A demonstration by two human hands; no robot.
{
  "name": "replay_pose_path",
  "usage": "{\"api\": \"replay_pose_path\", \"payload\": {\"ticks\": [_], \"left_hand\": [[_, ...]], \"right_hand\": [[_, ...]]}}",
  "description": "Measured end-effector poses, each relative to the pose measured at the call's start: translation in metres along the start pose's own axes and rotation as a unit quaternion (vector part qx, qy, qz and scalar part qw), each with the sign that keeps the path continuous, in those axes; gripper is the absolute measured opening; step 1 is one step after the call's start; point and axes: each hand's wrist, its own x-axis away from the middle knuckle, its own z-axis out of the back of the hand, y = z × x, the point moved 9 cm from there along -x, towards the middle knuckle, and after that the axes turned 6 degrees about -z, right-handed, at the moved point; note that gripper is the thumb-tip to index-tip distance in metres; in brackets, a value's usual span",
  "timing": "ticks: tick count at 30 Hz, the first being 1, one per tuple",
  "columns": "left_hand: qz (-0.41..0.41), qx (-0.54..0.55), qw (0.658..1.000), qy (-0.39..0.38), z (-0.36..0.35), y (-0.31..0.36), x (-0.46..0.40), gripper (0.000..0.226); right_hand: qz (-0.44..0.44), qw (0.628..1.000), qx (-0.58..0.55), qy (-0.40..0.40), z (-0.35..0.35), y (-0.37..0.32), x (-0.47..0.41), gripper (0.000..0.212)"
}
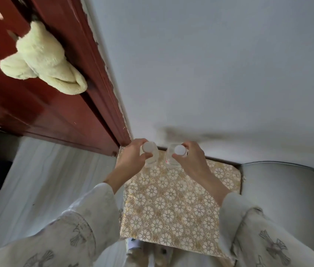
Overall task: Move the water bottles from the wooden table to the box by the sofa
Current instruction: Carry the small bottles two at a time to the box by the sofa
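White wall (210, 64) fills the background, with a red wooden door (42, 105) at the left where a pale yellow towel (40, 58) hangs. Below, a box (171, 205) covered in gold flower-pattern cloth stands just beside a grey sofa (279, 189). Left hand (133, 157) has its fingers closed around the neck of one clear water bottle (151, 155); right hand (190, 157) grips a second bottle (173, 157) the same way. Both bottles are upright, side by side, at the far edge of the box top.
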Motion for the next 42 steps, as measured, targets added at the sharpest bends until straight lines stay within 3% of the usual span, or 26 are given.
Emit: {"api": "replay_pose_path", "payload": {"ticks": [11, 16, 23, 32, 37, 42], "left_hand": [[-0.061, -0.003, 0.996, -0.058, -0.017, 0.007, -0.055, 0.036], [-0.061, 0.024, 0.997, -0.039, -0.014, 0.005, -0.058, 0.042], [-0.046, 0.01, 0.998, -0.035, -0.01, 0.004, -0.051, 0.057], [0.001, 0.015, 1.0, 0.007, 0.056, 0.023, 0.037, 0.048], [0.003, 0.075, 0.995, 0.062, 0.111, 0.032, 0.142, 0.039], [0.021, 0.094, 0.967, 0.238, 0.18, 0.026, 0.268, 0.027]], "right_hand": [[-0.008, 0.996, -0.047, 0.07, -0.013, 0.0, -0.042, 0.033], [-0.011, 0.994, -0.067, 0.08, -0.016, -0.001, -0.044, 0.04], [-0.059, 0.992, -0.11, 0.006, -0.022, 0.005, -0.034, 0.066], [-0.059, 0.993, -0.096, -0.036, 0.002, -0.04, 0.058, 0.045], [0.051, 0.991, -0.046, -0.112, 0.001, -0.098, 0.14, 0.038], [0.202, 0.954, 0.052, -0.214, -0.005, -0.161, 0.207, 0.037]]}}
